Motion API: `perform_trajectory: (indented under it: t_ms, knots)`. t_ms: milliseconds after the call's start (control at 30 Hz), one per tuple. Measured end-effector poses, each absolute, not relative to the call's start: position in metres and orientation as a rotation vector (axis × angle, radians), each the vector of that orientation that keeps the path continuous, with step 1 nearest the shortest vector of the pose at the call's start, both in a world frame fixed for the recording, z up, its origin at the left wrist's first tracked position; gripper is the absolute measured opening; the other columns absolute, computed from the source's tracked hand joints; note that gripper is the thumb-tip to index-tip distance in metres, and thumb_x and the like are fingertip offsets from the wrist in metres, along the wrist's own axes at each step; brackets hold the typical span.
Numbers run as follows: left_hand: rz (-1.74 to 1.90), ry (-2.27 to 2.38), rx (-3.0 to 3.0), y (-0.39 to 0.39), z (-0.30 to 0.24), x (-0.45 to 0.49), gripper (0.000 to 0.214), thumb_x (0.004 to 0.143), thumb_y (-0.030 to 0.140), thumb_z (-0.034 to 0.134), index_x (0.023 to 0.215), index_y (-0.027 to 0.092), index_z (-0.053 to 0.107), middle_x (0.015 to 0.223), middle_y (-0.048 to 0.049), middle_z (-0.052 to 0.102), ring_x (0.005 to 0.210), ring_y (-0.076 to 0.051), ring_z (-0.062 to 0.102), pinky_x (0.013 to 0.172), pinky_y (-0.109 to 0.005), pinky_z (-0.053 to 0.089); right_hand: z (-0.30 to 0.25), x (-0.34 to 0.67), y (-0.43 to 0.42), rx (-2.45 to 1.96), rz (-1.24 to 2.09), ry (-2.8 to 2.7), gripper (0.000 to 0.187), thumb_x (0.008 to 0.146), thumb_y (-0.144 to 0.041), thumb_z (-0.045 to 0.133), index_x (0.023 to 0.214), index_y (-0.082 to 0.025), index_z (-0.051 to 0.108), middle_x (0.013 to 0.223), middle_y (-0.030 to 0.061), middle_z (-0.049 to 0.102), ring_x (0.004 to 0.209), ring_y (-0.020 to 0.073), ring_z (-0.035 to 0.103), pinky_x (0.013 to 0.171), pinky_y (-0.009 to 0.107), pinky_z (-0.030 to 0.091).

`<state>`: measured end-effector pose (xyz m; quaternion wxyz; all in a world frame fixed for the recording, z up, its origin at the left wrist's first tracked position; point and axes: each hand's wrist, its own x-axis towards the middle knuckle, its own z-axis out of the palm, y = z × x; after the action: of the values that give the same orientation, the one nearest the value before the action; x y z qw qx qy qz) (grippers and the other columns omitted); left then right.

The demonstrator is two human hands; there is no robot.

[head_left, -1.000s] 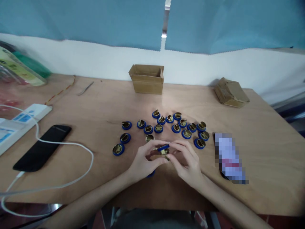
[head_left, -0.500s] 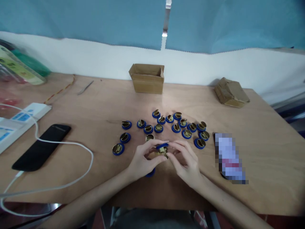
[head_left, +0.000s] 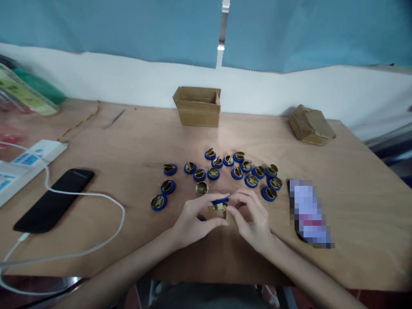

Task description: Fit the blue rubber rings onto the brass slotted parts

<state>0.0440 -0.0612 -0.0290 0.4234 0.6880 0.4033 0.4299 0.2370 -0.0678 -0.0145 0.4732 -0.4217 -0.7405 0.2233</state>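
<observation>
Item, centre front of the wooden table (head_left: 128, 146): a half-assembled piece (head_left: 219, 205), made up of a blue ring (head_left: 220, 200) tilted above a brass insert (head_left: 219, 210), is held just above the tabletop. The left hand (head_left: 193, 219) is closed on it from the left with forefinger above and thumb below; the right hand (head_left: 252, 216) is closed on it from the right, fingertips at the ring's edge and the other fingers curled loosely. Handling note, as a judgement: the ring is best kept level with the insert and pressed evenly around its rim, with the insert steadied from below, since a tilted ring is likely to jam or spring off. Position: the piece sits between the two sets of fingertips, touching both, near the table's front edge. Surroundings: a white power strip (head_left: 28, 161) is at the far left, then a black phone (head_left: 54, 199) with a white cable (head_left: 106, 201) looped beside it. Three finished blue-rimmed pieces (head_left: 158, 202) are spread left of the hands. A bare brass insert (head_left: 201, 188) is just beyond the left fingertips. A larger cluster of finished pieces (head_left: 237, 172) is beyond both hands. An open cardboard box (head_left: 197, 106) stands at the back. A blurred-out object (head_left: 309, 214) lies right of the right hand, and a crumpled cardboard packet (head_left: 310, 125) lies at the back right.
</observation>
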Motion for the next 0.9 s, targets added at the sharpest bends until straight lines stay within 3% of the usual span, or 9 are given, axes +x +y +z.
perform_trajectory:
  t_ms: [367,533,700,900]
  knots:
    - [1.152,0.938,1.885,-0.0609,-0.0267,0.0430,0.050,0.080,0.025,0.082,0.127,0.022,0.065,0.119,-0.0091,0.077,0.111,-0.025,0.074,0.101,-0.038,0.059,-0.0122,0.2387,-0.0649,-1.040,0.533,-1.846,0.016,0.094,-0.009,0.058,0.103,-0.022,0.057,0.096,0.0051,0.058,0.074,0.0164,0.061,0.062,0.029,0.056]
    - [1.141,0.947,1.877,-0.0605,-0.0254,0.0425,0.049,0.080,0.024,0.082,0.126,0.022,0.066,0.119,-0.0090,0.076,0.112,-0.025,0.073,0.101,-0.038,0.059,-0.0133,0.2379,-0.0660,-1.019,0.503,-1.874,0.015,0.094,-0.007,0.056,0.095,-0.022,0.056,0.090,0.0037,0.057,0.079,0.0187,0.062,0.068,0.031,0.056]
    - [1.141,0.960,1.837,-0.0615,-0.0241,0.0423,0.051,0.077,0.023,0.085,0.125,0.023,0.066,0.118,-0.0078,0.077,0.109,-0.024,0.074,0.101,-0.036,0.059,-0.0141,0.2376,-0.0672,-1.013,0.522,-1.866,0.022,0.095,-0.008,0.058,0.112,-0.021,0.055,0.101,0.0067,0.059,0.080,0.0175,0.062,0.066,0.030,0.057]
    - [1.152,0.975,1.810,-0.0618,-0.0265,0.0430,0.053,0.076,0.023,0.086,0.125,0.023,0.066,0.117,-0.0063,0.078,0.107,-0.022,0.075,0.101,-0.033,0.058,-0.0144,0.2369,-0.0697,-1.016,0.486,-1.885,0.024,0.096,-0.008,0.057,0.116,-0.022,0.058,0.102,0.0075,0.061,0.078,0.0176,0.064,0.068,0.031,0.059]
